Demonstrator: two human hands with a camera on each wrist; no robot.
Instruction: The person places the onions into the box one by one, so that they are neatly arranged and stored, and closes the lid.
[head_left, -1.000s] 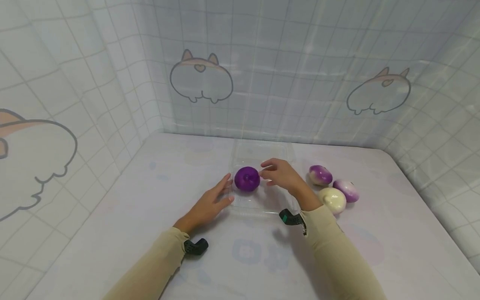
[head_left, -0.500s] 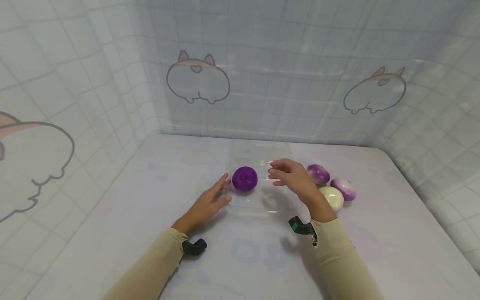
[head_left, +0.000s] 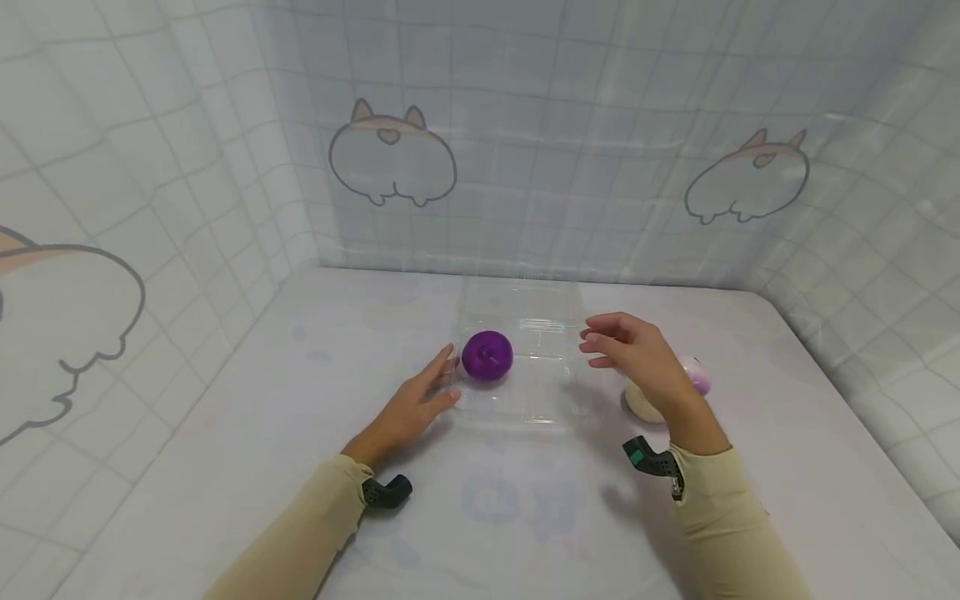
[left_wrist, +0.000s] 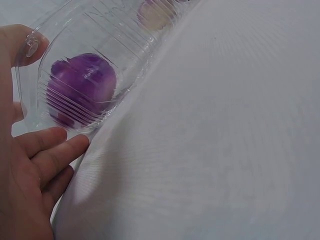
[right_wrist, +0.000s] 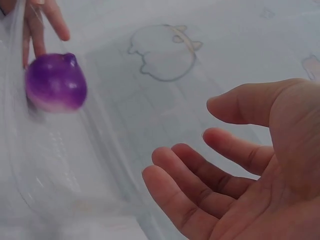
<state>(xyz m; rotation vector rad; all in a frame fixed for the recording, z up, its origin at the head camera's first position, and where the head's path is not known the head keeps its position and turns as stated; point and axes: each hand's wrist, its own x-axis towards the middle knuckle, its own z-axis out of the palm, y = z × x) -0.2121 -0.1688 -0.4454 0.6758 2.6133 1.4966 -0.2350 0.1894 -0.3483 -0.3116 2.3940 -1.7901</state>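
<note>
A purple onion (head_left: 487,356) sits at the left side of a clear plastic container (head_left: 551,396), whose lid lies folded back. My left hand (head_left: 408,410) is at the container's left end; in the left wrist view, its fingers (left_wrist: 52,155) are extended against the ribbed wall, thumb at the rim. Just right of the container, my right hand (head_left: 637,354) is held in the air with loosely bent fingers and nothing in them. It hides part of the loose onions behind it: a whitish onion (head_left: 642,407) and a purple-and-white onion (head_left: 697,377) still show.
The container and onions rest on a pale patterned table cover (head_left: 375,333). A tiled curtain with cartoon prints (head_left: 392,158) stands behind the table and along both sides. Each wrist carries a small black device (head_left: 388,492).
My right hand has moved right, away from the purple onion and past the container's side toward the loose onions, now covering some of them. My left hand stays at the container's left end.
</note>
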